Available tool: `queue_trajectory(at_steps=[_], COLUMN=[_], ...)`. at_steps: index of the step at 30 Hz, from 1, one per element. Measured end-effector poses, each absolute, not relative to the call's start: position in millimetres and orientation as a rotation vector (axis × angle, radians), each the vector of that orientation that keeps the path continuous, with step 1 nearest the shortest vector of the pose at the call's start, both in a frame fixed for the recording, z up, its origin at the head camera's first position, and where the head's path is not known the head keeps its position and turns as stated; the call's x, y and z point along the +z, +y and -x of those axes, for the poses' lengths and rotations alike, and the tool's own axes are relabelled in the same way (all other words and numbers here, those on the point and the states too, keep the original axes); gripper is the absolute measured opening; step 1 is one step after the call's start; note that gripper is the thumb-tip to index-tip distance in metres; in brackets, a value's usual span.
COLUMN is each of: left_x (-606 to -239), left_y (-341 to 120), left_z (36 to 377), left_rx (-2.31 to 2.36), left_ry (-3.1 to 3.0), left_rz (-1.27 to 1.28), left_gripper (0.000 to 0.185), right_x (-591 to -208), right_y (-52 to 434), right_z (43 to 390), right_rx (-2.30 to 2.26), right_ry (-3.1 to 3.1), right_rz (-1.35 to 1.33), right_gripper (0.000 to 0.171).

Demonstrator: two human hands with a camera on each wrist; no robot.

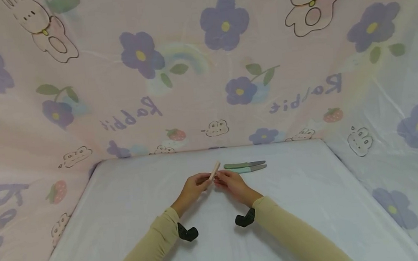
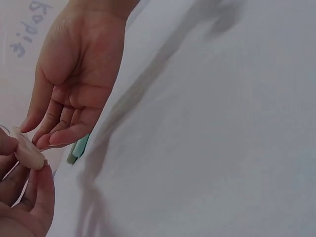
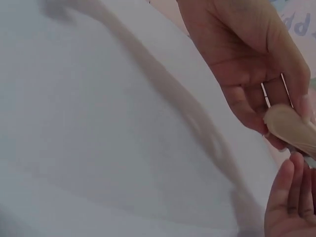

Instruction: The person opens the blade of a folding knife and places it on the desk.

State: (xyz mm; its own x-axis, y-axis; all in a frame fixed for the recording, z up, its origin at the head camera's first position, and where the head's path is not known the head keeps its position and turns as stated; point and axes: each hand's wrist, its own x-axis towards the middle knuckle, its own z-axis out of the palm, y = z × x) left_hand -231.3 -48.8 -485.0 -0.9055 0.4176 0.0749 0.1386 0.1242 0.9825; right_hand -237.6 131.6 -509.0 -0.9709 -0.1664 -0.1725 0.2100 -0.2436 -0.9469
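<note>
Both forearms, in tan sleeves, reach forward and angle inward so the hands meet at the middle; the left hand (image 1: 195, 186) is palm-in, fingers loosely curled, thumb and fingertips pinching at the meeting point; the right hand (image 1: 233, 184) mirrors it, fingers bent, tips pinching just beside the left's.
</note>
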Motion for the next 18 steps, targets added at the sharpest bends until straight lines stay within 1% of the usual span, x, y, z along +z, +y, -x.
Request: queue_trajectory(at_steps=[4,9,11,18], left_x=[-479,-499,-502,-504], left_y=[-42,-35,-32,-25], left_z=[222,224,221,210], left_rx=[1.874,1.888,1.886,1.951], left_ry=[2.067,2.023,2.013,1.848], left_rz=[-0.534,-0.451,-0.429,-0.355], left_gripper=[0.034,0.033,0.034,0.039], right_x=[-509,-509,-508,-509], right_y=[140,148,150,156], right_z=[227,215,210,193], right_rx=[-2.33,-2.356,-2.354,-2.276], right_ry=[1.753,1.732,1.733,1.783], right_rz=[-0.084,-0.118,-0.133,-0.112], right_gripper=[0.038,0.032,0.029,0.028])
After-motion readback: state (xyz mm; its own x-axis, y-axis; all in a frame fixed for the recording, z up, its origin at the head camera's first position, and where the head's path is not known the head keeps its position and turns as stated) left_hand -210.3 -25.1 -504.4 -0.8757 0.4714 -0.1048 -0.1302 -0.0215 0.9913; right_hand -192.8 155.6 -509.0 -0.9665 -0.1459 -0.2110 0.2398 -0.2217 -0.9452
